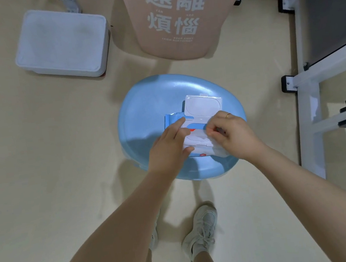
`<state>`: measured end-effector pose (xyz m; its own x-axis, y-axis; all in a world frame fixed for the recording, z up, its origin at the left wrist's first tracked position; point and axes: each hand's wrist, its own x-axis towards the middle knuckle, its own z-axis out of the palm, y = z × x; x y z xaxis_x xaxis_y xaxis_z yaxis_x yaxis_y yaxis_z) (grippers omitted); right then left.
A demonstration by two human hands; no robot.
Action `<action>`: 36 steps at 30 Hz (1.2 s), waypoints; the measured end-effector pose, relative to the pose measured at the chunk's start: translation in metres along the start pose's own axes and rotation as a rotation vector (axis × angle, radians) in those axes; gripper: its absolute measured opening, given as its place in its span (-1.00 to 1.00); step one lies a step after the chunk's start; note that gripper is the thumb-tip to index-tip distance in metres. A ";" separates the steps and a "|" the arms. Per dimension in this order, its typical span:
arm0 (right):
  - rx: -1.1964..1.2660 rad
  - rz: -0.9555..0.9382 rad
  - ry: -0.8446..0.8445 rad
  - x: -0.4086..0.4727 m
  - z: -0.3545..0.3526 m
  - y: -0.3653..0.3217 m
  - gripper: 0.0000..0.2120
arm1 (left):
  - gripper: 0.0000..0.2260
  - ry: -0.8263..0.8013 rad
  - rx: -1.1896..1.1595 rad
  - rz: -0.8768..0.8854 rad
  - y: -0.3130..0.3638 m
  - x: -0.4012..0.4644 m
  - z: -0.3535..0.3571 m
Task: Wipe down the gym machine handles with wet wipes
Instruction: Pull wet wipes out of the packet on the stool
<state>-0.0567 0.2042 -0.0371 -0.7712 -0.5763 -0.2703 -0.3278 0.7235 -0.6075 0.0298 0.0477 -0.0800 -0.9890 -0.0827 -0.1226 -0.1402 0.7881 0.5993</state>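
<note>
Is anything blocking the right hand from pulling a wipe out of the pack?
Nothing visible. The lid is flipped open, the right hand already pinches the wipe at the opening, and the left hand steadies the pack.

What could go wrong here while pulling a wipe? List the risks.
1. The wipes pack sits on a domed blue stool; only the left hand steadies it, so it may slide.
2. The right hand pinches a wipe at the opening; it could tear or drag extras out.
</note>
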 end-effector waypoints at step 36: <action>0.351 0.362 -0.164 -0.007 -0.015 -0.010 -0.76 | -0.62 -0.152 0.023 -0.070 0.008 0.004 -0.010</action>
<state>-0.0559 0.2065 -0.0183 -0.6963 -0.3851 -0.6057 0.1679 0.7331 -0.6591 0.0238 0.0472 -0.0675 -0.9580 -0.0467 -0.2828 -0.2061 0.7977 0.5667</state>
